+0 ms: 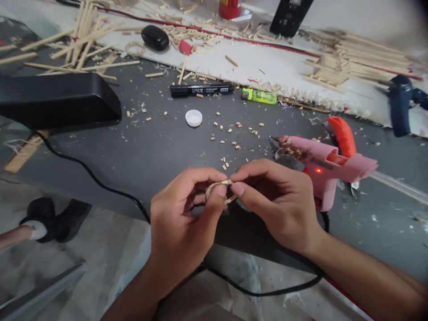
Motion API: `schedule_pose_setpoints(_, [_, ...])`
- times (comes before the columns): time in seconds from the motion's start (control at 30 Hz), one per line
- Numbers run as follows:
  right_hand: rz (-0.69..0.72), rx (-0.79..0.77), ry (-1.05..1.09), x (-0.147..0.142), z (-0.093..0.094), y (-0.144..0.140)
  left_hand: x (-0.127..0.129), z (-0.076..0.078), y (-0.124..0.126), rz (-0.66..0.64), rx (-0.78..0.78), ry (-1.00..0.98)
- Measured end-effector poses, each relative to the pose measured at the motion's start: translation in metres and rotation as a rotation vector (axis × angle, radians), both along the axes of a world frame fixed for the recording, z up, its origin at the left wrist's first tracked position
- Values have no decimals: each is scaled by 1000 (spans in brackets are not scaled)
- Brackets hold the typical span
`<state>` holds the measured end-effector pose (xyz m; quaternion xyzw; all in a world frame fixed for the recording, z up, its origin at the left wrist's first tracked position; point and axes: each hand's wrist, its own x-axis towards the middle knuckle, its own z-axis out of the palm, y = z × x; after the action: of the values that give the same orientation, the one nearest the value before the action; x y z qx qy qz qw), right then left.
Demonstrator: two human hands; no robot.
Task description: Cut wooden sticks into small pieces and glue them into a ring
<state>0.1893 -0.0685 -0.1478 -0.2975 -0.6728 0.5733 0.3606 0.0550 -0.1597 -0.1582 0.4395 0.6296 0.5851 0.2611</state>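
Note:
Between my two hands is a small ring of pale wooden pieces (pixel 214 185), held just above the table's near edge. My left hand (pixel 190 218) pinches its left and upper part between thumb and fingers. On the other side, the fingertips of my right hand (pixel 277 200) close on the ring's right end; fingers partly hide the ring. Close to my right hand lies a pink glue gun (pixel 310 154) with a red light lit and a clear glue stick in its back. Several tiny cut wooden bits (pixel 234 143) are scattered beyond my fingers.
A white cap (pixel 194 117), a black marker (pixel 202 89) and a green lighter (pixel 259 96) lie farther back. Orange-handled pliers (pixel 343 136) sit behind the glue gun. Wooden sticks (pixel 83 40) pile up at the far left. A black cable (pixel 90 171) crosses the left side.

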Motion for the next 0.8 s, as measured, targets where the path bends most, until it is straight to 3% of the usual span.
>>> schedule_pose_setpoints(0.8, [7, -22, -75, 5, -5, 1, 1, 2, 2, 28, -70, 67])
